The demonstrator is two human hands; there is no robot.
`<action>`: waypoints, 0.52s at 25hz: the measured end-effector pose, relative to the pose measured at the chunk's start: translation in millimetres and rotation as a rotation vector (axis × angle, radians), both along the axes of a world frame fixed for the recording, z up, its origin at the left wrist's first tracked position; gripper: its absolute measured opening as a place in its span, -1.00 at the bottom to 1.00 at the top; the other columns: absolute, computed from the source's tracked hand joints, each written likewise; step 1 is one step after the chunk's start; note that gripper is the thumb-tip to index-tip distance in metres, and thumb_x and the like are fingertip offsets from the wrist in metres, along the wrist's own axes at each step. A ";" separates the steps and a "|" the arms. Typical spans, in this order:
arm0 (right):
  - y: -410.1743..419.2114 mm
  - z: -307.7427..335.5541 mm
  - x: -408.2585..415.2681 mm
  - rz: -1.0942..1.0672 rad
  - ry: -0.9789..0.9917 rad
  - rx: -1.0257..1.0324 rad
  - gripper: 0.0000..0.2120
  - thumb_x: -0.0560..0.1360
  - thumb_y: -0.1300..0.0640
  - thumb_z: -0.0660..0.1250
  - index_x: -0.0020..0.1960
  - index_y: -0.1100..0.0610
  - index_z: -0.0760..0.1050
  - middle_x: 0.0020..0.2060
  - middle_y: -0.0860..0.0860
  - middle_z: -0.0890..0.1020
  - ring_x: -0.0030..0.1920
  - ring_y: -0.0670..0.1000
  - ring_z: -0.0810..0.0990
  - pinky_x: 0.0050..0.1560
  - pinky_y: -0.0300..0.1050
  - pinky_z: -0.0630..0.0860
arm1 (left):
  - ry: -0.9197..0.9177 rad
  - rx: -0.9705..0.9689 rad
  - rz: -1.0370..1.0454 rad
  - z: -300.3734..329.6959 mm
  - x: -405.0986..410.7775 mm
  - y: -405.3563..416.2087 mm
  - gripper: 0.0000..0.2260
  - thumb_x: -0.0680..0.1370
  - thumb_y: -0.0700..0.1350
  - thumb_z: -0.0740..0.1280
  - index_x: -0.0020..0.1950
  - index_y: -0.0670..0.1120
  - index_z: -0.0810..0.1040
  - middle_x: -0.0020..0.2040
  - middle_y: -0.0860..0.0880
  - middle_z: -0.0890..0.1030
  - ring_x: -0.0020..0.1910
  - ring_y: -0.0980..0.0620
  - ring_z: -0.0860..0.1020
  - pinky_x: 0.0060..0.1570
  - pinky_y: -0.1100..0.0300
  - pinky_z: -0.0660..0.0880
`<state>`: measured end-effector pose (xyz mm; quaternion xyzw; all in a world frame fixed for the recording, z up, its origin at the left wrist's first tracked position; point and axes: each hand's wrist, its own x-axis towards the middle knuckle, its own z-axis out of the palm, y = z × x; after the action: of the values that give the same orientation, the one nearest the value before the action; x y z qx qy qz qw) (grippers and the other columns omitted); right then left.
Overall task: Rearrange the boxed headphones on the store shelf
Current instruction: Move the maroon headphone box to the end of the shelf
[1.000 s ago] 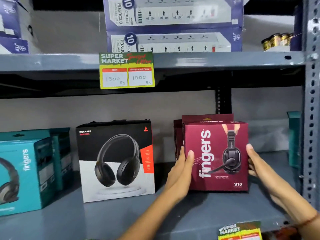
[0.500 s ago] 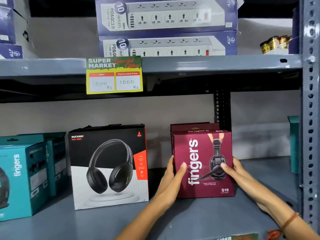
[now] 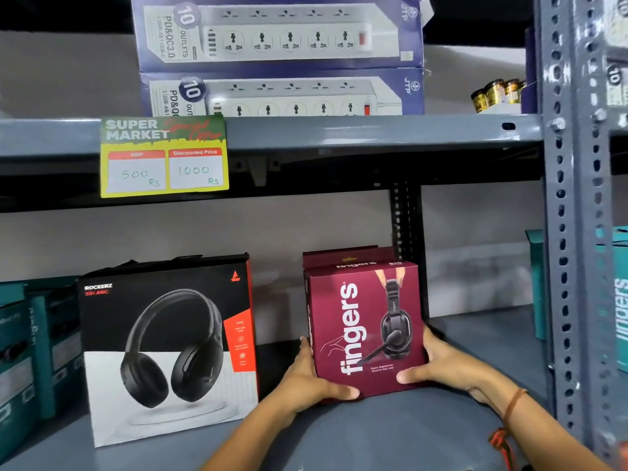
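A maroon "fingers" headphone box (image 3: pixel 363 321) stands on the grey shelf (image 3: pixel 390 433), held at its lower corners by both hands. My left hand (image 3: pixel 311 379) grips its left side with the thumb across the bottom front. My right hand (image 3: pixel 441 365) grips its right side, thumb on the front. A second maroon box (image 3: pixel 336 254) stands directly behind it. To the left stands a black and white Rockerz headphone box (image 3: pixel 163 348). Teal "fingers" boxes (image 3: pixel 30 348) sit at the far left.
The upper shelf (image 3: pixel 339 130) carries a yellow price tag (image 3: pixel 163 158) and two stacked power strip boxes (image 3: pixel 278 56), with small gold jars (image 3: pixel 496 95) at its right. A perforated grey upright (image 3: pixel 571 232) bounds the right side, with teal boxes (image 3: pixel 618 300) beyond it.
Both hands have slid down from the box's sides to its lower corners, thumbs now wrapped onto the front. The view has shifted so the shelf appears closer.
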<state>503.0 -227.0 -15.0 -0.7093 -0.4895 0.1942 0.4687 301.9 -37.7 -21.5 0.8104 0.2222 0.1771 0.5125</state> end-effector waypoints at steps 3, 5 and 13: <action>6.6 3.4 8.8 0.014 0.055 -0.024 0.18 0.18 0.16 0.69 0.60 -0.12 0.06 0.41 -0.07 0.52 0.37 -0.04 0.52 0.41 -0.01 0.44 | 0.034 -0.020 -0.048 3.4 5.6 10.0 0.16 0.17 -0.10 0.72 0.61 0.03 0.09 0.27 0.07 0.63 0.26 0.09 0.59 0.40 0.00 0.49; 10.5 5.8 12.0 0.037 0.094 -0.027 0.08 0.15 0.15 0.71 0.55 -0.04 0.24 0.32 -0.06 0.62 0.32 -0.04 0.58 0.38 -0.03 0.47 | 0.031 -0.047 -0.083 6.1 7.7 14.2 0.09 0.23 -0.10 0.71 0.59 0.07 0.12 0.23 0.13 0.63 0.17 0.22 0.59 0.18 0.21 0.57; 15.3 10.7 9.7 0.051 0.176 0.022 -0.35 0.28 0.15 0.67 0.31 -0.02 0.53 0.15 -0.11 0.73 0.18 -0.11 0.67 0.24 -0.18 0.55 | -0.027 -0.051 -0.033 3.3 11.5 18.2 0.00 0.22 -0.03 0.72 0.54 0.07 0.27 0.26 0.09 0.65 0.20 0.15 0.63 0.19 0.24 0.57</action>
<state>512.7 -211.7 -4.4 -0.6715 -0.4666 0.2621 0.5126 313.5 -19.5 -18.2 0.7981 0.2061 0.1737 0.5388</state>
